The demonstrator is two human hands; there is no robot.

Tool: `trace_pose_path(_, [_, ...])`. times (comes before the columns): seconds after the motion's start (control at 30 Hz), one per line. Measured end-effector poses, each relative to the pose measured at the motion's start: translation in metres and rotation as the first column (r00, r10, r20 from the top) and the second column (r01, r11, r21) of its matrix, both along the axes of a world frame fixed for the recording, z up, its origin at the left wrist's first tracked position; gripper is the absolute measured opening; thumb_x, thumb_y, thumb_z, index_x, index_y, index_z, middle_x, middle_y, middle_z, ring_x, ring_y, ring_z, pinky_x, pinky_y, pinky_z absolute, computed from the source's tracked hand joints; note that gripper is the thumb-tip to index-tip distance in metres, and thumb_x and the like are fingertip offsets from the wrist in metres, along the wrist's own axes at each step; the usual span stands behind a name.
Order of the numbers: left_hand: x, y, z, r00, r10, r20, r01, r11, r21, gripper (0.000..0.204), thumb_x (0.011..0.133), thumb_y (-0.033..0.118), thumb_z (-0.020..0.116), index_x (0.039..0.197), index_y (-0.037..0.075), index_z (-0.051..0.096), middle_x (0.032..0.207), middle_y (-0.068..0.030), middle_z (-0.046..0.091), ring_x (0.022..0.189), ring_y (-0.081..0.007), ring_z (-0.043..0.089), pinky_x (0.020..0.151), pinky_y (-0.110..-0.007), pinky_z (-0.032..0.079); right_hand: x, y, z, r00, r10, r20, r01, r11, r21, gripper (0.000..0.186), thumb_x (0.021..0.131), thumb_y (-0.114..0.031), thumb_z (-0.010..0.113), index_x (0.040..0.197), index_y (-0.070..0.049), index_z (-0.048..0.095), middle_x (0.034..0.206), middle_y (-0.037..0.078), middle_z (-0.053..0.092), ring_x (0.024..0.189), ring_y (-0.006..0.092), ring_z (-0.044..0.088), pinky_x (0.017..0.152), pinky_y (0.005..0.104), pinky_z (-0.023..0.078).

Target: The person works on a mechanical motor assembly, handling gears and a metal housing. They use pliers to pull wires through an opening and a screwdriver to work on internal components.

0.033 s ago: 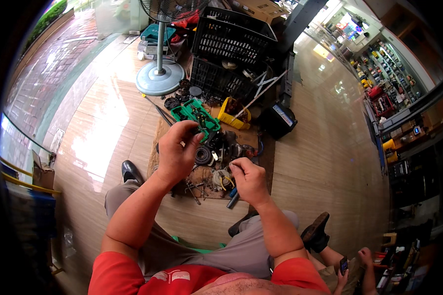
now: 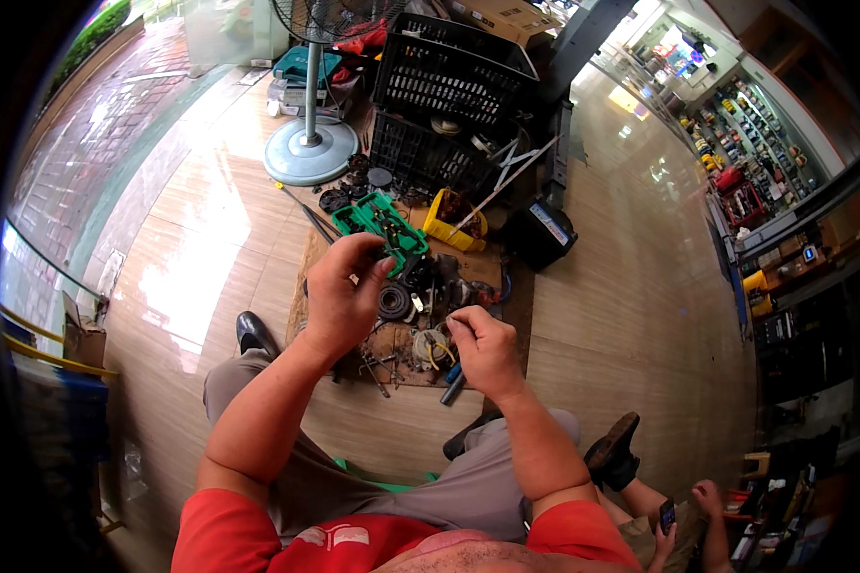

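My left hand (image 2: 347, 296) is raised over the left part of a brown cardboard sheet (image 2: 401, 368), its fingers curled in toward the thumb. Lower and to the right, my right hand (image 2: 488, 350) has thumb and forefinger pinched together. Anything in either grip is too small or hidden to make out. Between the hands lie a dark round ring-shaped part (image 2: 393, 302) and a greyish round part with a yellow wire (image 2: 429, 350). Just beyond my left hand is an open green tool case (image 2: 380, 220). A blue-and-grey handled tool (image 2: 453, 384) lies below my right hand.
A yellow bin (image 2: 454, 225) and a black battery-like box (image 2: 539, 236) stand beyond the cardboard. Farther back are stacked black crates (image 2: 454, 81) and a fan's round base (image 2: 311, 153). Small metal tools (image 2: 380, 371) lie at the near edge. Another person's hand holds a phone (image 2: 667, 517) at lower right.
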State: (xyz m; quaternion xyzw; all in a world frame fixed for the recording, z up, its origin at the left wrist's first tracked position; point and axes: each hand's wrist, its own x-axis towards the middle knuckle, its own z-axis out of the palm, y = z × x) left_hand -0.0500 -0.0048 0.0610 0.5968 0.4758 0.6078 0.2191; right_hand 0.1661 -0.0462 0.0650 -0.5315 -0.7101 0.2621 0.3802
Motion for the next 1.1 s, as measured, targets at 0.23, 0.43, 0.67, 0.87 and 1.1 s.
trace_pose_path(0.23, [-0.003, 0.004, 0.001, 0.996, -0.003, 0.085, 0.003, 1.0, -0.002, 0.023, 0.087, -0.001, 0.072, 0.109, 0.001, 0.063, 0.085, -0.0063, 0.066, 0.073, -0.0117, 0.062, 0.067, -0.026, 0.05, 0.018, 0.005, -0.005, 0.992, -0.061, 0.11, 0.056, 0.997, 0.043, 0.009, 0.091, -0.012, 0.066, 0.096, -0.004, 0.067, 0.082, 0.017, 0.068, 0.075, 0.0344, 0.069, 0.063, 0.0389, 0.053])
trace_pose_path(0.43, [-0.011, 0.001, 0.007, 0.998, 0.007, 0.061, -0.004, 0.999, -0.041, 0.023, 0.09, 0.001, 0.07, 0.112, -0.001, 0.062, 0.091, -0.0048, 0.067, 0.081, -0.009, 0.06, 0.073, -0.024, 0.049, 0.033, 0.007, -0.001, 0.977, -0.111, 0.184, 0.109, 0.994, 0.025, 0.009, 0.091, -0.013, 0.067, 0.096, -0.005, 0.067, 0.083, 0.017, 0.068, 0.077, 0.0358, 0.068, 0.066, 0.0402, 0.053])
trace_pose_path(0.67, [-0.015, 0.007, 0.0, 0.993, 0.028, 0.115, -0.029, 1.0, 0.007, 0.022, 0.088, 0.001, 0.072, 0.108, 0.0, 0.063, 0.083, -0.0053, 0.065, 0.073, -0.0094, 0.059, 0.068, -0.025, 0.048, 0.052, 0.006, -0.006, 0.956, -0.153, 0.25, 0.161, 0.987, -0.01, 0.01, 0.09, -0.013, 0.067, 0.095, -0.004, 0.067, 0.085, 0.018, 0.068, 0.079, 0.0367, 0.067, 0.068, 0.0409, 0.053])
trace_pose_path(0.87, [-0.018, 0.005, 0.003, 0.989, 0.028, 0.144, -0.029, 1.0, 0.01, 0.023, 0.089, -0.001, 0.071, 0.11, -0.002, 0.062, 0.088, -0.0057, 0.068, 0.077, -0.0085, 0.061, 0.071, -0.024, 0.05, 0.064, 0.005, -0.003, 0.93, -0.162, 0.329, 0.181, 0.983, -0.027, 0.012, 0.09, -0.014, 0.068, 0.096, -0.004, 0.069, 0.082, 0.019, 0.068, 0.075, 0.034, 0.067, 0.067, 0.0371, 0.052])
trace_pose_path(1.1, [-0.022, 0.006, 0.003, 0.988, 0.015, 0.154, -0.015, 1.0, -0.002, 0.023, 0.09, -0.001, 0.071, 0.111, -0.002, 0.062, 0.089, -0.0057, 0.069, 0.08, -0.0079, 0.061, 0.072, -0.023, 0.05, 0.076, 0.005, -0.001, 0.907, -0.183, 0.379, 0.226, 0.972, -0.07, 0.014, 0.091, -0.017, 0.066, 0.095, -0.005, 0.068, 0.087, 0.018, 0.069, 0.083, 0.0383, 0.066, 0.071, 0.043, 0.053])
